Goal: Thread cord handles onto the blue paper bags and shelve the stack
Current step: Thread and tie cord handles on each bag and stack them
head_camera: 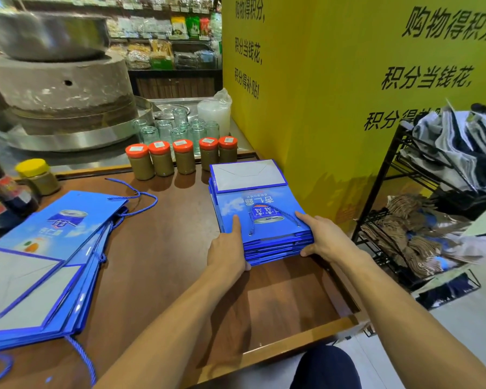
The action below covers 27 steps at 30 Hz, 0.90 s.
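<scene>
Holding the stack (pixel 264 220) at the right edge of the surface (pixel 163 248), my left grip (pixel 230 248) and right grip (pixel 324 238) each pinch a near corner, fingers (pixel 236 226) on top and thumbs (pixel 306 252) at the edge, so I'd square it, then lift level lest it fan out.

At nine o'clock the left bag pile (pixel 40 276) and a dark bottle (pixel 9 197) run off the edge. At three o'clock the wire rack (pixel 375 189) is cut off, its contents blurred. The right stack (pixel 261 209) shows only the edges of its lower bags.
</scene>
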{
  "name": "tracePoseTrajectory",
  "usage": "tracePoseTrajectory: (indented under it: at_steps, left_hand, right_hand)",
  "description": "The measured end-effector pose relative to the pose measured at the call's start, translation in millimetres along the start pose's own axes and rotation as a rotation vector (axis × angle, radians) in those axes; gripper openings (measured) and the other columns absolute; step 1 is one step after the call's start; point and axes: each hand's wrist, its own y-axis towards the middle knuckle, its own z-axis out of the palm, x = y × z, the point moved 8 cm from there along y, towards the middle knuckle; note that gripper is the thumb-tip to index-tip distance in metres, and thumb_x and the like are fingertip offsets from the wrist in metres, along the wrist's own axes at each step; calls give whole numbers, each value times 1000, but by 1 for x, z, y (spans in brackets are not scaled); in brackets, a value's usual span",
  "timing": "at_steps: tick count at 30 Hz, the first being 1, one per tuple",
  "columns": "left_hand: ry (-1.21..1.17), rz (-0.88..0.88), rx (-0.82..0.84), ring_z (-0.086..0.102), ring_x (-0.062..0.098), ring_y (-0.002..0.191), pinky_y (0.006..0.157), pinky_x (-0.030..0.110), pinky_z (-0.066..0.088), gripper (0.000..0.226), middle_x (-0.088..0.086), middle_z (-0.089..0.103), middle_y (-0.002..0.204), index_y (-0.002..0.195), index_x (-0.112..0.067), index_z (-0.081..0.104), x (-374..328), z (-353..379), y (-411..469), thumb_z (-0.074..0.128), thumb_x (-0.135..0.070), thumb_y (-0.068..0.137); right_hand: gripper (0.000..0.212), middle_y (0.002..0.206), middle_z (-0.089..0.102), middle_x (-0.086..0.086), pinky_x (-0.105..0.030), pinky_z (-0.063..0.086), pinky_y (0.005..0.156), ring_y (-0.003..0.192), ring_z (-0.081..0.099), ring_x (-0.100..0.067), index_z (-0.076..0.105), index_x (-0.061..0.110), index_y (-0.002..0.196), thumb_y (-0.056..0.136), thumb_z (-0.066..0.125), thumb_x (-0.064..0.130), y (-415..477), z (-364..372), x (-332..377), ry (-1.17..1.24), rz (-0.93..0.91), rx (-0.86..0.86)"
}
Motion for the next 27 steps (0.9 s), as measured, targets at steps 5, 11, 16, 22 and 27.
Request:
tracePoseTrajectory:
  at_steps: [5,11,16,22,27]
  left_hand:
    - [-178,25,56,0,42,157,125,53,18,92,16,-10,171,164,-26,-4,4,-25,10,35,-75,97]
    - [51,59,-192,7,50,153,123,65,12,90,18,15,170,160,-18,24,-6,-18,81,-11,-59,88]
    - [31,54,-200,-15,51,153,124,65,0,89,16,0,172,162,-18,16,0,28,94,-16,-58,88]
    - [219,80,-137,-12,57,151,120,67,-8,92,19,7,171,154,-13,30,13,73,117,-14,-60,89]
    - [201,88,-91,-16,54,152,121,68,0,81,18,1,171,156,-15,27,5,59,104,4,-61,94]
  right_hand:
    - [114,174,6,-8,-48,13,128,160,5,-28,7,39,165,75,51,93,-10,-35,7,213,51,20]
    - [67,171,16,-17,-44,15,127,159,14,-32,23,16,165,110,26,53,37,-35,53,82,-31,-147]
    - [97,172,13,-18,-51,18,127,160,8,-35,19,15,165,94,-13,73,45,6,43,-13,-24,-93]
    - [62,173,6,-14,-48,13,129,161,3,-31,15,16,165,112,21,46,43,22,42,-53,-21,-153]
    - [62,173,11,-15,-48,16,128,160,7,-31,18,16,165,111,21,47,43,17,44,-88,-18,-151]
